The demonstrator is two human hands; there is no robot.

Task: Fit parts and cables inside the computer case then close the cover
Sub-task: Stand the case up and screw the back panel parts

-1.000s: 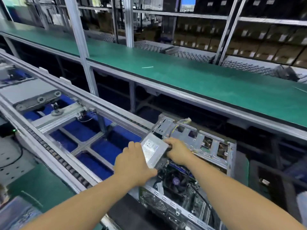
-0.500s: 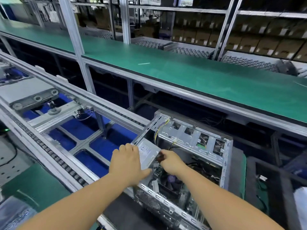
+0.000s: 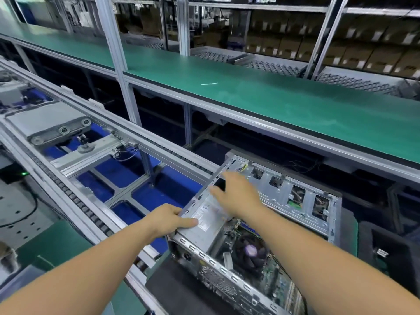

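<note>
The green bench point(image 3: 261, 96) w/ one white strip point(image 3: 209, 83) is being seen as before, behind the conveyor frame point(image 3: 127, 155). The open computer case point(image 3: 302, 201) is being carried at the conveyor's near-right end. The power supply point(image 3: 204, 214), tilted 1 s ago, is now being seated flat in the case's left corner. The left hand point(image 3: 168, 220) is gripping its left edge, thumb on top. The right hand point(image 3: 236, 194), prev. on the unit, is being held over it, fingers spread, blurred.

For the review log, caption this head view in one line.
Left hand grips the power supply in the open computer case; right hand reaches over it.
</note>
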